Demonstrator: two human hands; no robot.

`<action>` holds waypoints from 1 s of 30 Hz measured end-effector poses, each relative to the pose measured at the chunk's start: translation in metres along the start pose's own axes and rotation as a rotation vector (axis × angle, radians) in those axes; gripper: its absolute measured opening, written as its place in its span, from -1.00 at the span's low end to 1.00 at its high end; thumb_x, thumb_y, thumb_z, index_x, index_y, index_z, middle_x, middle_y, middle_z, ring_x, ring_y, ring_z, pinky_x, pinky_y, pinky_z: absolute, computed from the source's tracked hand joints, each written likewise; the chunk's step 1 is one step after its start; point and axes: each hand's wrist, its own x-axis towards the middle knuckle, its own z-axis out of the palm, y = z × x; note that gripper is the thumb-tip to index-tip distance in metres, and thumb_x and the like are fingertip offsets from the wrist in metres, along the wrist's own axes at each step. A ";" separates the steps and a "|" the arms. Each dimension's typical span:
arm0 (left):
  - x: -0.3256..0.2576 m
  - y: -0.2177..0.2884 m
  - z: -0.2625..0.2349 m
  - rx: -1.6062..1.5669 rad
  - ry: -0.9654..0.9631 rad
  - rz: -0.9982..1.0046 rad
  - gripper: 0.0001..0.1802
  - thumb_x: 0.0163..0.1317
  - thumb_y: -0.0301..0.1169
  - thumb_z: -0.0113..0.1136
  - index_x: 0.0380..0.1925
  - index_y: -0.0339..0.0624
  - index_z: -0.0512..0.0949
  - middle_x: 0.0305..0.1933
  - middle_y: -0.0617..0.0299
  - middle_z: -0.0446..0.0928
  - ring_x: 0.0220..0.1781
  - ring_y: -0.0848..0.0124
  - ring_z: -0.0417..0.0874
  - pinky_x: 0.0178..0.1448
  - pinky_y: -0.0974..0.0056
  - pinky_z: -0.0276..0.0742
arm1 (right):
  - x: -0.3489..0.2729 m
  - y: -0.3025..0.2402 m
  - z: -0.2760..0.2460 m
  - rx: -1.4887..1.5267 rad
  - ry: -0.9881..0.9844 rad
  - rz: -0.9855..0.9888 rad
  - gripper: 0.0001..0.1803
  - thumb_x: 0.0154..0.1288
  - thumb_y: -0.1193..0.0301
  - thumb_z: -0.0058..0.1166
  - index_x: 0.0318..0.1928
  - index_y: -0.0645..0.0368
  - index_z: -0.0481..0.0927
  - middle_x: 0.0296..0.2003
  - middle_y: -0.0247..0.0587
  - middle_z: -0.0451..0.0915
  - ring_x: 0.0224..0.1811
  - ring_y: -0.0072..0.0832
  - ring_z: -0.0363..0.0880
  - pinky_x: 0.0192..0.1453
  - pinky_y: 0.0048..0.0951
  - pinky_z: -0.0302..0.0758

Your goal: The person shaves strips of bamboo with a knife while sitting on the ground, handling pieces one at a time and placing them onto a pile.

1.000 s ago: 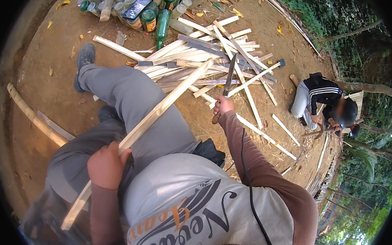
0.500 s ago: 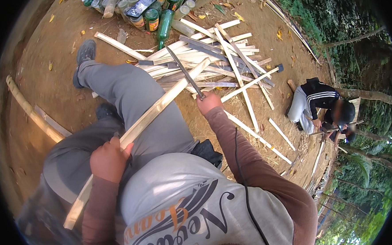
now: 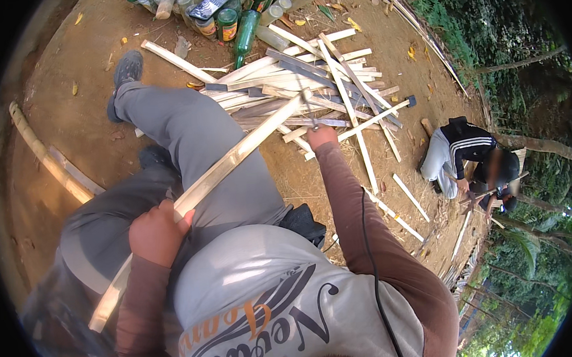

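My left hand (image 3: 157,235) is closed around a long, pale split-wood strip (image 3: 233,152), which slants up to the right across my thighs. Its lower end sticks out below that hand, beside my left forearm. Off the strip's far end, my right hand (image 3: 322,136) grips a long-bladed knife (image 3: 312,110). The blade points away from me past the tip of the strip and is thin and blurred, so I cannot tell whether it touches the wood. Beyond both hands, a heap of pale and dark strips (image 3: 352,91) lies crisscrossed on the ground.
Green bottles (image 3: 246,35) and several glass jars (image 3: 228,23) stand at the top. A bamboo pole (image 3: 49,155) lies at left. Another person (image 3: 466,153) crouches at right, near low branches (image 3: 536,141). Loose strips (image 3: 410,196) lie on the brown soil.
My right hand has moved away from me and slightly right, swinging the knife from across the strip to past its far end. The left hand keeps its hold.
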 end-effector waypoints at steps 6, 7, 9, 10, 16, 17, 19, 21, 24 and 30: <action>-0.004 -0.003 0.003 -0.004 -0.024 -0.024 -0.50 0.15 0.10 0.47 -0.47 -0.10 0.54 -0.53 0.09 0.60 -0.47 0.09 0.70 -0.35 0.04 0.63 | -0.017 -0.028 -0.005 0.096 -0.053 -0.011 -0.57 0.35 0.09 0.15 -0.10 0.23 0.75 -0.15 0.21 0.75 -0.03 0.12 0.73 0.15 -0.02 0.62; -0.005 -0.002 0.005 -0.012 -0.017 -0.012 -0.50 0.15 0.09 0.47 -0.47 -0.10 0.54 -0.53 0.09 0.60 -0.46 0.08 0.70 -0.35 0.04 0.63 | -0.012 -0.018 0.000 0.083 -0.050 -0.003 -0.57 0.34 0.10 0.17 -0.13 0.25 0.75 -0.19 0.20 0.76 -0.06 0.12 0.73 0.12 -0.02 0.62; -0.002 -0.001 0.002 -0.020 -0.006 0.005 -0.50 0.14 0.09 0.48 -0.46 -0.10 0.54 -0.53 0.09 0.60 -0.46 0.08 0.70 -0.34 0.04 0.63 | 0.008 -0.001 0.009 0.024 0.045 0.020 -0.60 0.33 0.11 0.19 -0.17 0.23 0.76 -0.23 0.16 0.76 -0.10 0.11 0.73 0.10 -0.02 0.63; 0.000 0.000 0.000 -0.022 -0.010 0.000 -0.51 0.14 0.09 0.48 -0.46 -0.10 0.54 -0.52 0.09 0.60 -0.46 0.08 0.70 -0.34 0.04 0.63 | 0.011 0.007 0.016 0.042 0.037 0.024 -0.60 0.35 0.12 0.17 -0.14 0.23 0.75 -0.19 0.17 0.76 -0.06 0.11 0.73 0.13 -0.02 0.62; 0.001 0.000 -0.003 -0.005 -0.050 -0.005 -0.49 0.14 0.11 0.46 -0.48 -0.10 0.55 -0.53 0.08 0.60 -0.45 0.08 0.71 -0.34 0.04 0.63 | 0.023 0.011 0.006 -0.028 -0.011 0.049 -0.60 0.34 0.12 0.16 -0.10 0.20 0.76 -0.16 0.19 0.76 -0.01 0.12 0.72 0.18 0.00 0.62; 0.002 0.001 -0.001 0.000 -0.047 -0.004 -0.49 0.15 0.12 0.45 -0.49 -0.10 0.55 -0.53 0.08 0.60 -0.44 0.08 0.71 -0.34 0.04 0.64 | 0.026 0.007 0.001 -0.024 0.038 0.063 -0.61 0.33 0.11 0.17 -0.11 0.18 0.77 -0.14 0.19 0.76 -0.01 0.11 0.73 0.19 -0.01 0.62; 0.005 -0.001 -0.004 -0.002 -0.061 -0.037 -0.49 0.16 0.12 0.44 -0.49 -0.11 0.56 -0.53 0.07 0.61 -0.44 0.07 0.72 -0.33 0.03 0.64 | 0.019 -0.006 0.003 0.059 0.031 0.048 -0.58 0.36 0.11 0.12 -0.10 0.22 0.77 -0.09 0.16 0.76 0.03 0.09 0.73 0.22 -0.04 0.61; 0.002 0.000 -0.007 0.000 -0.093 -0.056 -0.48 0.16 0.12 0.44 -0.48 -0.12 0.57 -0.53 0.07 0.61 -0.44 0.07 0.72 -0.33 0.03 0.64 | -0.019 -0.035 -0.021 0.076 -0.096 0.007 -0.52 0.37 0.09 0.06 -0.05 0.26 0.76 0.00 0.17 0.74 0.11 0.08 0.71 0.30 -0.06 0.58; 0.013 0.000 -0.025 0.028 -0.085 -0.016 -0.48 0.15 0.12 0.44 -0.48 -0.13 0.58 -0.53 0.05 0.61 -0.43 0.05 0.72 -0.32 0.02 0.64 | 0.018 0.014 0.009 -0.042 -0.078 0.063 -0.53 0.29 0.07 0.21 -0.02 0.20 0.78 -0.03 0.17 0.75 0.05 0.13 0.71 0.23 -0.04 0.58; 0.000 -0.031 -0.080 0.032 -0.147 -0.052 -0.50 0.11 0.02 0.52 -0.37 -0.16 0.55 -0.53 -0.01 0.59 -0.41 -0.05 0.68 -0.33 -0.05 0.55 | 0.001 0.034 -0.023 0.171 0.021 0.129 -0.53 0.33 0.09 0.23 -0.06 0.29 0.76 -0.20 0.25 0.75 -0.10 0.07 0.75 0.08 -0.07 0.61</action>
